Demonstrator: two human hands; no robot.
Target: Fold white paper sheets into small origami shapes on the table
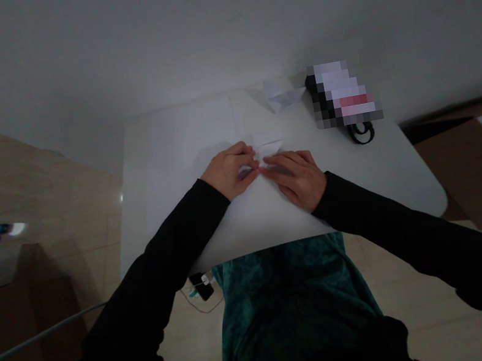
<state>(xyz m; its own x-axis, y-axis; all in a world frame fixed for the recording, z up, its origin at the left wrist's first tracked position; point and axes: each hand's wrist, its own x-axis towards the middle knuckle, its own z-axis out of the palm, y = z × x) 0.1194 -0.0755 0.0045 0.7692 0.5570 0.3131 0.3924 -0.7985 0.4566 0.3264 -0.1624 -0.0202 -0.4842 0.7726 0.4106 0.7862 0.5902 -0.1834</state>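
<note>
- The left hand (228, 173) is pinching the folded white paper (268, 146) between its fingertips.
- The right hand (294, 180) is pressing against that paper, its grip held together.
- The paper is sitting mid-worktop (352, 173), with a second folded paper (281, 95) lying near the far edge.

Boxy object (341, 93), pixelated beyond recognition

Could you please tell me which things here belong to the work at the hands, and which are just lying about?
In use: left hand, right hand, folded paper

Lying about: second paper fold, black ring, pixelated object, phone
</note>
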